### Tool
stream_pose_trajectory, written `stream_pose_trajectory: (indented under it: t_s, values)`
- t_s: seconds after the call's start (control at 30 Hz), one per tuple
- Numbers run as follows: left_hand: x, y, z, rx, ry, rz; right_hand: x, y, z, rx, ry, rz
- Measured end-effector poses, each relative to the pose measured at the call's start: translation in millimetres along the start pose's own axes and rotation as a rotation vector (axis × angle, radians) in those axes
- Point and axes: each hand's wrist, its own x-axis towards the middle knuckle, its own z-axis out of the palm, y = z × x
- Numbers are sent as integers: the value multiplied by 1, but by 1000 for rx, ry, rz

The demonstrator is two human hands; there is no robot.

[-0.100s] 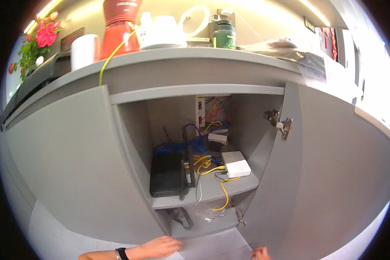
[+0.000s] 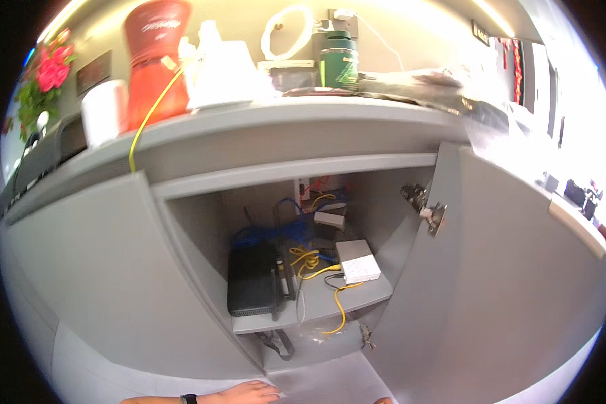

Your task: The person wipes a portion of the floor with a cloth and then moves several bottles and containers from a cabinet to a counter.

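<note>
My left hand point(image 2: 250, 392) is low in the picture, palm down with its fingers stretched out and holding nothing, before the foot of an open grey cabinet point(image 2: 296, 143). Only a sliver of my right hand point(image 2: 382, 400) shows at the lower edge; its fingers are hidden. On the cabinet's shelf point(image 2: 377, 294) lie a black router point(image 2: 252, 279) with upright antennas and a white box point(image 2: 359, 261). Yellow cable point(image 2: 306, 258) coils between them, and one strand hangs over the shelf's front. Blue cables point(image 2: 266, 233) bunch behind the router.
Cabinet doors stand open at left point(image 2: 94, 269) and right point(image 2: 498, 283), the right one showing a metal hinge point(image 2: 432, 217). A black strap point(image 2: 276, 345) and clear plastic are below the shelf. Atop the counter are a red container point(image 2: 156, 60), a white cup point(image 2: 104, 113) and a green jar point(image 2: 339, 62).
The whole view has shifted, so the countertop sits lower in the picture. My left hand is lower and its fingers look flatter; most of my right hand has left the lower edge.
</note>
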Motion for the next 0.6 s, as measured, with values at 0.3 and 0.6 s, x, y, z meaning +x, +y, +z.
stream_pose_trajectory:
  t_s: [0.3,0.6]
  values:
    - [-72,94,-88,-330,-249,-292,-168,-63,-41,79,-84,414]
    - [-70,174,-259,-328,-482,-574,-232,-164,-165,46,-203,678]
